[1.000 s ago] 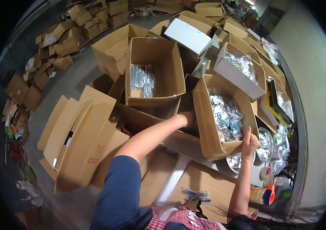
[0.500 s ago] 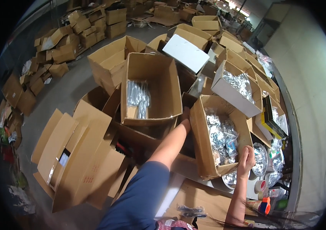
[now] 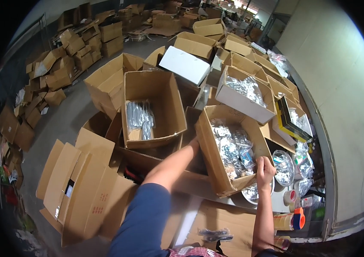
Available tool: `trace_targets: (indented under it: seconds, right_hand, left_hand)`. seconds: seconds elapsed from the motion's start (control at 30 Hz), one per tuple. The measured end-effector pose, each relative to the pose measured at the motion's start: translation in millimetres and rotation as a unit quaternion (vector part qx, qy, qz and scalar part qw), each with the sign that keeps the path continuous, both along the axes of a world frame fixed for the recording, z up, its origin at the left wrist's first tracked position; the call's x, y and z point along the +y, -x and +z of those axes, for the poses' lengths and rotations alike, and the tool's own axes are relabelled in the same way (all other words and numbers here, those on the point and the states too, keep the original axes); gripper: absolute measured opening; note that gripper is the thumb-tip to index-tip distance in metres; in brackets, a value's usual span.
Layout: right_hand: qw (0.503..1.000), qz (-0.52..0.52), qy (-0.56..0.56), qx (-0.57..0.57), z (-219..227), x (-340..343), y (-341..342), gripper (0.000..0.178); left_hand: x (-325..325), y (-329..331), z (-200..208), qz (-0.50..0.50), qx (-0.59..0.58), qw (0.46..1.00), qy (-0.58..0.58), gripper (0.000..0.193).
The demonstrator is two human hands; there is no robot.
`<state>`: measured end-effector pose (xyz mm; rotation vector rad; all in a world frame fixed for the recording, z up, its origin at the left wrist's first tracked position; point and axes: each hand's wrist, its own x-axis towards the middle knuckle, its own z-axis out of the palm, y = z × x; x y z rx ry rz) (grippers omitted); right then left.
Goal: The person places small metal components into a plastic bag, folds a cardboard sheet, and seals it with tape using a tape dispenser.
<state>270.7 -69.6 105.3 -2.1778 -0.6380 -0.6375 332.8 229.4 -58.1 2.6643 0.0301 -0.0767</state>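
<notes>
A brown open cardboard box (image 3: 216, 171), tilted toward me, holds many clear plastic bags of small shiny metal parts (image 3: 233, 147). My right hand (image 3: 266, 168) is closed around its near right rim. My left forearm reaches to the box's far left side, where my left hand is hidden behind the cardboard, so its fingers do not show. Left of it stands another open box (image 3: 156, 103) with long bagged metal pieces (image 3: 140, 118) inside. A white-sided box (image 3: 244, 107) of bagged metal parts lies just beyond the box I hold.
More open cartons (image 3: 197, 45) and a closed white box (image 3: 185, 64) crowd the far side. Round tubs of bagged parts (image 3: 283, 167), tape rolls (image 3: 290, 197) and an orange-and-blue tape dispenser (image 3: 298, 219) sit at right beside the wall. A large flapped carton (image 3: 92, 192) stands at left.
The whole view has shifted, so most things appear farther left and the far ones lower. My left hand has gone out of sight behind the box; my right hand keeps its grip.
</notes>
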Motion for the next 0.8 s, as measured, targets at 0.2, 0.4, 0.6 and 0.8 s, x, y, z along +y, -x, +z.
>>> trace_targets:
  seconds: [0.2,0.4,0.6,0.8]
  right_hand:
    - [1.000,-0.014,0.000,-0.017,10,13,-8,0.022]
    - [0.990,-0.089,-0.001,-0.106,1,16,-18,0.028]
    - [0.971,-0.111,0.063,-0.204,-11,44,-12,0.028]
    - [0.976,0.058,0.050,-0.205,18,0,25,0.015]
  left_hand:
    - [19,60,4,-0.016,-0.058,0.993,0.098,0.028]
    - [6,163,156,0.068,-0.025,0.986,-0.152,0.014]
    - [-12,247,193,0.100,0.070,0.991,0.055,0.030]
    - [-112,292,118,0.043,0.123,0.971,0.202,0.041]
